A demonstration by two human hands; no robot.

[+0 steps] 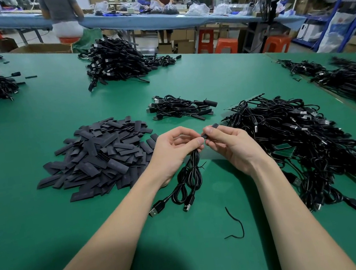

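Observation:
My left hand (175,148) grips the upper end of a bundled black USB cable (187,177), whose loops and two USB plugs hang down onto the green table (50,223). My right hand (228,143) pinches a short black sleeve (211,129) at the cable's top end, right against my left fingertips. Both hands hover above the table's middle.
A heap of flat black sleeves (100,155) lies to the left. A big tangle of cables (299,140) lies to the right, a small stack of cables (181,108) beyond my hands, and more piles (113,60) farther back. A loose black tie (235,225) lies near my right forearm. People work at the far table.

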